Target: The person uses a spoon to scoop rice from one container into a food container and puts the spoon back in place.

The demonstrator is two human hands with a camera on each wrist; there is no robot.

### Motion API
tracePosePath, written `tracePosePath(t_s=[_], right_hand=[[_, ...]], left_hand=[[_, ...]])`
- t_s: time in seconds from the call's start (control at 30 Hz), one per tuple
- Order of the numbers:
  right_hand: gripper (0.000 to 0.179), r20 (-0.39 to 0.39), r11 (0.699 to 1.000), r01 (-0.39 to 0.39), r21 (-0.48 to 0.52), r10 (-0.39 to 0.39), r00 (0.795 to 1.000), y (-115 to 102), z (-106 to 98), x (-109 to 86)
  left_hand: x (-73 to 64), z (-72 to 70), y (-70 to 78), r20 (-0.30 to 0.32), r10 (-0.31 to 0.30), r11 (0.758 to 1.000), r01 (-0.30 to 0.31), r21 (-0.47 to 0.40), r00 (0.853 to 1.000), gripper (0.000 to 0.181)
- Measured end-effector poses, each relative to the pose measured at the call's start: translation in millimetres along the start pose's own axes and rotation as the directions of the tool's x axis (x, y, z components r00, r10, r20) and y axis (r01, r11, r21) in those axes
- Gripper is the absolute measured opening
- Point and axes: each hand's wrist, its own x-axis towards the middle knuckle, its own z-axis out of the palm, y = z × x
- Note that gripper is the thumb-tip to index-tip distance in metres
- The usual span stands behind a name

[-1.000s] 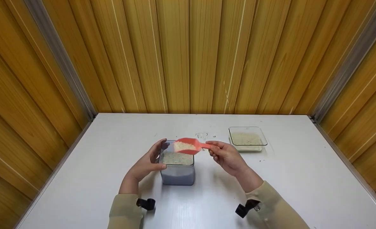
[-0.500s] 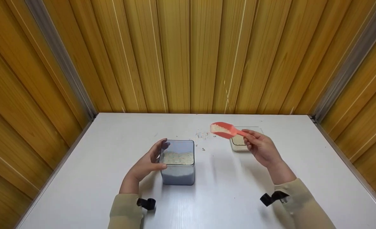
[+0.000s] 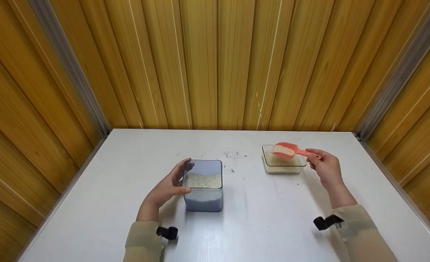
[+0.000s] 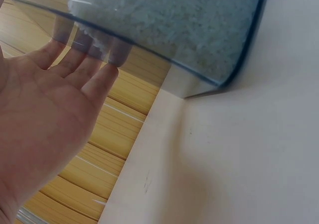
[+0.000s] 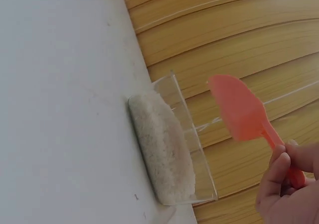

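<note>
A pinkish-red scoop (image 3: pixel 285 150) with pale grain in its bowl hangs above the clear rectangular container (image 3: pixel 267 169). My right hand (image 3: pixel 326 170) pinches the scoop's handle between thumb and fingers. In the right wrist view the scoop (image 5: pixel 239 108) is apart from the container (image 5: pixel 202 152), and a mound of white, rice-like grain (image 5: pixel 162 152) lies inside. My left hand (image 3: pixel 165 187) holds the left side of a tall bluish see-through container (image 3: pixel 204 202), thumb at the front rim. White grains (image 4: pixel 179 25) partly fill it; the left fingers (image 4: pixel 99 79) lie against its wall.
Both containers stand on a white table (image 3: pixel 127 156). Small crumbs (image 3: pixel 231 155) lie scattered between and behind them. Yellow wood-patterned panels (image 3: pixel 215 65) rise at the back and on both sides. A black camera mount sits on each wrist.
My right hand has carried the loaded scoop rightward from over the bluish container to over the clear one. The left hand and the bluish container have stayed put.
</note>
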Motion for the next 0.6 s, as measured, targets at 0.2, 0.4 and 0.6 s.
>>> tracePosePath(t_s=[0.2,0.4,0.6], right_hand=[[0.036,-0.101,0.956,0.025,-0.291,-0.056,0.993,3,3,0.9],[0.035,-0.128,0.914,0.091,-0.394,-0.152,0.98,-1,1,-5.1],[0.031,-0.139,0.874,0.173,-0.455,-0.261,0.955,-3,-5,-11.9]], left_hand=[[0.3,-0.3,0.0,0.004,0.009,1.0,-0.009,0.004,1.0,0.111],[0.8,0.0,-0.8,0.001,0.0,1.0,0.0,-0.001,1.0,0.111],[0.9,-1.8,-1.9,0.015,0.001,1.0,-0.001,-0.011,1.0,0.111]])
